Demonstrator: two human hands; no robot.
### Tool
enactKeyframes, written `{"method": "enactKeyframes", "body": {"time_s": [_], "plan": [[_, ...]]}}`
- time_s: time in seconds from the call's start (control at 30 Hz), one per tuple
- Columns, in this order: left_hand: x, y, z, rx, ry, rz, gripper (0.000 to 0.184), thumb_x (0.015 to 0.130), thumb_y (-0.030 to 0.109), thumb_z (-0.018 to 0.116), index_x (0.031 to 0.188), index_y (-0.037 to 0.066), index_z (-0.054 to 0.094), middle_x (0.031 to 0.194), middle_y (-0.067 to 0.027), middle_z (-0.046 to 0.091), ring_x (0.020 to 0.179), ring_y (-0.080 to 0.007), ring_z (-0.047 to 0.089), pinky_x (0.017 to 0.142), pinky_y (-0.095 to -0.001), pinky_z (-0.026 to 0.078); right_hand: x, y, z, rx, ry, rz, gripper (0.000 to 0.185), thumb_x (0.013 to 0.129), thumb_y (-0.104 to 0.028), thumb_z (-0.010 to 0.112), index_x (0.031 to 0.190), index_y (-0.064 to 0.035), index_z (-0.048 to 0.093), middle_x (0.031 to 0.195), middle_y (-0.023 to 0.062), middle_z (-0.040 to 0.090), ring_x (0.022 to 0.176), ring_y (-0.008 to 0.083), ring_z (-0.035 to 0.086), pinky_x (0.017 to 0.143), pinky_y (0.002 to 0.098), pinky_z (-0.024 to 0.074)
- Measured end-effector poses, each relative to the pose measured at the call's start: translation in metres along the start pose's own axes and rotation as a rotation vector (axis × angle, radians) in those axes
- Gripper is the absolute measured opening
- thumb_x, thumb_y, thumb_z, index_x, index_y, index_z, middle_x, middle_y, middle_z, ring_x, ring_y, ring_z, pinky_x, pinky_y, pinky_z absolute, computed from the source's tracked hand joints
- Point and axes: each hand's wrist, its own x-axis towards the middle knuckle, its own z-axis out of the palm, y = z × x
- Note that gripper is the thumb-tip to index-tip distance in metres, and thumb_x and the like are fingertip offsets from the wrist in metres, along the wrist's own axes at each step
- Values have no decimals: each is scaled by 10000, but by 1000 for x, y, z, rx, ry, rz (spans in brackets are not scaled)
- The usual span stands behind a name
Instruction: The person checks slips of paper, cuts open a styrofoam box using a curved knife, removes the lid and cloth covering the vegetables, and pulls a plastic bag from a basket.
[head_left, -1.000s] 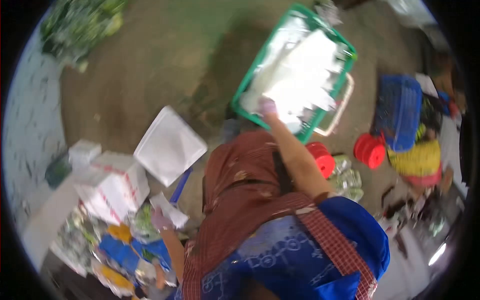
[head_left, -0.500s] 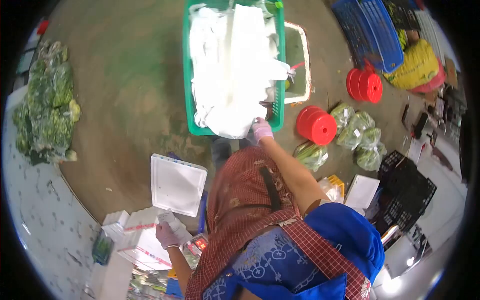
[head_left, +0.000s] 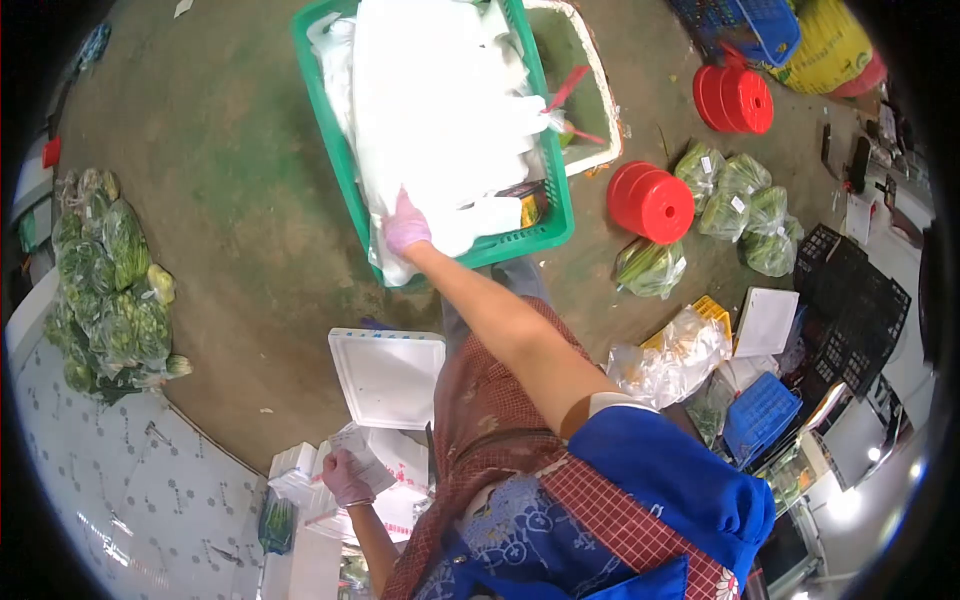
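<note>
Fingers of the pink-gloved right hand (head_left: 407, 230) are laid against white plastic bags (head_left: 440, 110), the index finger stretched forward; whether any plastic is gripped cannot be told. By the fingers of the left hand (head_left: 346, 478), also gloved, a paper slip (head_left: 377, 472) is grasped above white boxes (head_left: 408, 462) marked in red. The plastic bags are heaped in a green plastic crate (head_left: 520, 245), just in front of the legs. The crate's right side is crowded by a foam box (head_left: 603, 95), partly hidden. Floor space between left hand and crate is taken up by a foam lid (head_left: 390, 375). Farther right, a red bucket (head_left: 650, 203) is flanked by bagged vegetables (head_left: 740, 195); on the far left, bagged greens (head_left: 110, 290) are piled.
</note>
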Motion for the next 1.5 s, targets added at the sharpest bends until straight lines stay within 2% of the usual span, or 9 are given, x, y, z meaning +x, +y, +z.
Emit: {"method": "enactKeyframes", "body": {"time_s": [0.13,0.3,0.5,0.6,0.9,1.1,1.2,1.3,1.5], "plan": [[-2,5,14,-5,15,-30,86,730,97,571,723,26,523,645,10,485,574,-82,438,533,-232,391,-4,37,-54,-146,25,-53,502,800,-276,480,1166,55,393,919,256,560,886,389,541,793,397,436],[-12,-3,24,-4,10,-91,87,721,86,562,743,2,547,632,9,480,570,-74,419,513,-234,371,1,144,-156,-1385,-138,-209,337,807,-218,423,1076,-35,508,984,163,562,978,263,497,854,387,380],[-21,-7,31,2,62,-118,79,716,82,566,726,8,538,614,22,453,544,-64,390,485,-223,335,-8,99,-185,-250,354,524,635,724,-255,562,1257,-12,318,1126,171,495,1123,289,404,956,403,282],[-17,-20,27,69,66,-173,79,716,79,562,708,9,525,611,25,441,539,-58,372,477,-223,322,-15,49,-157,-906,745,-53,685,697,-218,585,1271,7,286,1156,194,466,1144,305,373,967,408,258],[-13,-24,28,63,69,-268,113,739,105,539,722,-7,526,615,24,437,569,-58,369,492,-226,323,45,-3,-24,-1188,-452,-719,336,722,-205,533,1050,-135,519,1101,77,502,1080,233,422,853,377,369],[-13,-41,27,-59,59,-304,109,747,111,539,730,4,526,620,18,442,564,-60,370,501,-224,327,39,30,-55,-1171,-323,-812,224,737,-122,507,951,-66,543,957,96,567,978,242,501,799,348,426],[-11,-48,34,7,-23,-250,100,748,109,537,716,16,518,612,21,436,555,-57,364,488,-225,318,19,78,-50,-1144,-727,-728,255,754,-93,476,1000,-46,527,974,131,564,922,275,549,780,356,461],[0,-73,33,151,-93,-59,113,749,118,539,697,22,509,603,26,430,542,-53,357,471,-221,303,21,115,-37,-1107,-691,-317,265,758,-83,464,1012,-37,523,998,141,564,956,277,547,785,367,461],[17,-38,68,5,-63,-152,119,753,129,541,742,10,542,607,39,440,536,-48,361,464,-209,304,36,96,-7,-1246,-566,-223,193,707,-106,517,843,-27,629,892,150,618,883,284,595,730,373,487]]}}
